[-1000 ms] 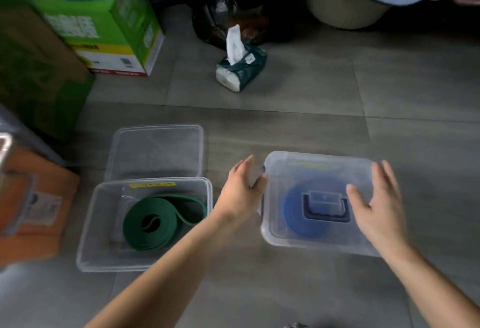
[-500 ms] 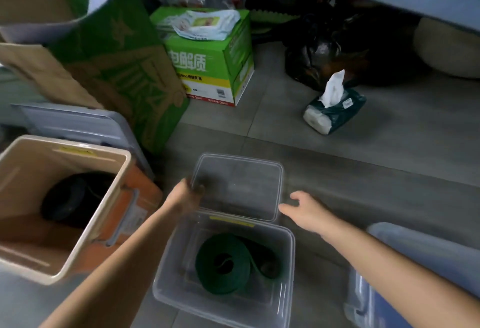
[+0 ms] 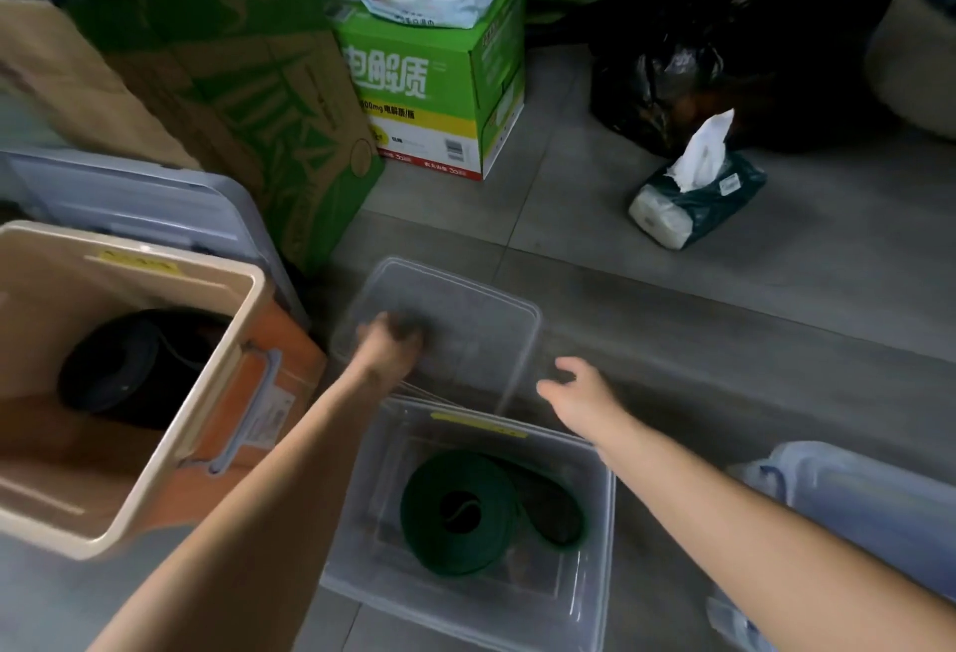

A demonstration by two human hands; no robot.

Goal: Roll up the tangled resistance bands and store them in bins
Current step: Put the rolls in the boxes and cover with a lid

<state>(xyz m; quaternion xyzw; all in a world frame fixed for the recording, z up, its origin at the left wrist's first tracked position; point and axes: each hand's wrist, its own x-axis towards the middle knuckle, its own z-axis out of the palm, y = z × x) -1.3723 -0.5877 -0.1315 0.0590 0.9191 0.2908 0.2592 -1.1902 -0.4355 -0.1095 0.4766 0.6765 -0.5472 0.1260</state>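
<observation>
A clear plastic bin (image 3: 595, 522) is seen at the lower centre of the frame, uncovered, with a green resistance band (image 3: 465, 512) coiled into a roll on its floor; one loop of the band trails loose toward the right wall. Just beyond the bin's far rim, a clear lid (image 3: 465, 331) is seen near the centre of the frame, blurred. The left hand (image 3: 393, 341) is placed at the lid's left part with fingers curled, apparently closed on it (the blur prevents the grip from being made out for certain). The right hand (image 3: 579, 393) is held just beside the lid's near right corner, fingers loosely spread and open, gripping nothing.

At the left of the frame a beige bin (image 3: 129, 512) is shown open, with a dark band (image 3: 124, 367) rolled up inside. At the lower right edge a third bin (image 3: 853, 501), covered by a lid, is partly in view. A green carton (image 3: 439, 82) is set in the upper centre, and a tissue pack (image 3: 698, 196) is lying on the grey floor at the upper right.
</observation>
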